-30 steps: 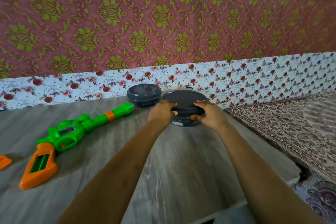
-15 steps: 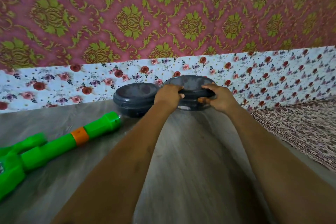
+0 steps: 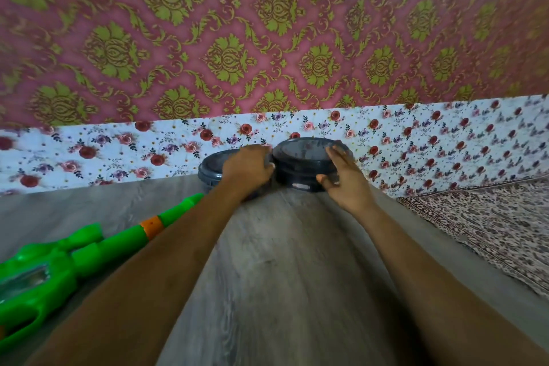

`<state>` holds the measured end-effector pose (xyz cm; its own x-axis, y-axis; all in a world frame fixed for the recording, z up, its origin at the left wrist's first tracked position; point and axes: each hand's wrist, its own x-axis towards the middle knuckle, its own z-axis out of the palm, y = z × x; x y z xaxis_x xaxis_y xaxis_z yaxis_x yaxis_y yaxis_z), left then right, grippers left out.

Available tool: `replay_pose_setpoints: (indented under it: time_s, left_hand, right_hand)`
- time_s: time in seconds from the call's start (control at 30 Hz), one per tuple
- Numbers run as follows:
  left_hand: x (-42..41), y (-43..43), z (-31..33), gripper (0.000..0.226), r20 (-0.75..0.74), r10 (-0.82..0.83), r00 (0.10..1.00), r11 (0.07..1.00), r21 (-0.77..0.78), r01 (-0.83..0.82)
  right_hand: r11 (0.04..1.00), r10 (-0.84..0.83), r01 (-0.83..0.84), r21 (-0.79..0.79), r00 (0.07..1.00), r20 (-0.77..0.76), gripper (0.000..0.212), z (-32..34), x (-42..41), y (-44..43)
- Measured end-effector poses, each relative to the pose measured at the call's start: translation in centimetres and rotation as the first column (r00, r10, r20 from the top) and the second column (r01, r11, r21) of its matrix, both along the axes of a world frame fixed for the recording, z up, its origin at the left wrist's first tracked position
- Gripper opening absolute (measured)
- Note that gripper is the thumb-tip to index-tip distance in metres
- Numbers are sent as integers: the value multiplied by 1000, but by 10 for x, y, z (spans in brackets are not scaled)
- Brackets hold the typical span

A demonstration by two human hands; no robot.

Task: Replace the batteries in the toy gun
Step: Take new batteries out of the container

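A green toy gun (image 3: 59,261) with an orange band on its barrel lies on the grey wooden surface (image 3: 282,261) at the lower left, partly cut off by the frame edge. A dark round lidded container (image 3: 300,166) stands at the far edge by the wall. My left hand (image 3: 248,169) grips its left rim with curled fingers. My right hand (image 3: 341,181) holds its right side, fingers over the lid's edge and thumb against the front wall. No batteries are visible.
A second dark round container (image 3: 212,171) stands just left of the first, half hidden behind my left hand. A patterned cloth (image 3: 490,226) covers the right side. The floral wall (image 3: 118,151) rises directly behind the containers.
The view has moved closer to the containers, and the gun has slid toward the lower left of the frame. Both hands stay on the right container; the right fingers now reach farther over the lid.
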<state>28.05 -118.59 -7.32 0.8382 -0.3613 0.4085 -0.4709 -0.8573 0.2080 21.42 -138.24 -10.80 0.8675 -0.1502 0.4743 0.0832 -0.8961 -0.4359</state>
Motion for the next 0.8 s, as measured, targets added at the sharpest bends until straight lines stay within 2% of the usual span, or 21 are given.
replay_pose_setpoints:
  time_s: [0.07, 0.1, 0.17, 0.3, 0.5, 0.63, 0.8]
  left_hand:
    - [-5, 21, 4, 41, -55, 139, 989, 986, 101, -133]
    - [-7, 26, 3, 44, -98, 148, 984, 979, 154, -132]
    - [-19, 32, 0, 53, -160, 125, 979, 973, 213, -90]
    - [-51, 26, -4, 55, -146, 60, 988, 963, 268, -18]
    - [-120, 25, 6, 50, -204, -94, 974, 951, 270, 148]
    - [-176, 20, 11, 47, -200, -114, 973, 942, 290, 170]
    - [-246, 25, 12, 28, -176, -211, 962, 921, 294, 256]
  right_hand:
    - [999, 30, -31, 15, 999, 32, 64, -6, -14, 15]
    - [999, 39, -39, 2, 999, 34, 64, -10, -19, 20]
    - [998, 49, -49, -31, 999, 14, 64, -13, -34, 31]
    - [997, 60, -61, -40, 998, -27, 64, -13, -65, 45]
    - [998, 57, -49, 49, 983, -174, 68, -10, -128, 54]
    - [994, 55, -28, 110, 968, -246, 76, -8, -179, 64]
    - [967, 115, -71, 246, 979, -167, 80, -4, -249, 77]
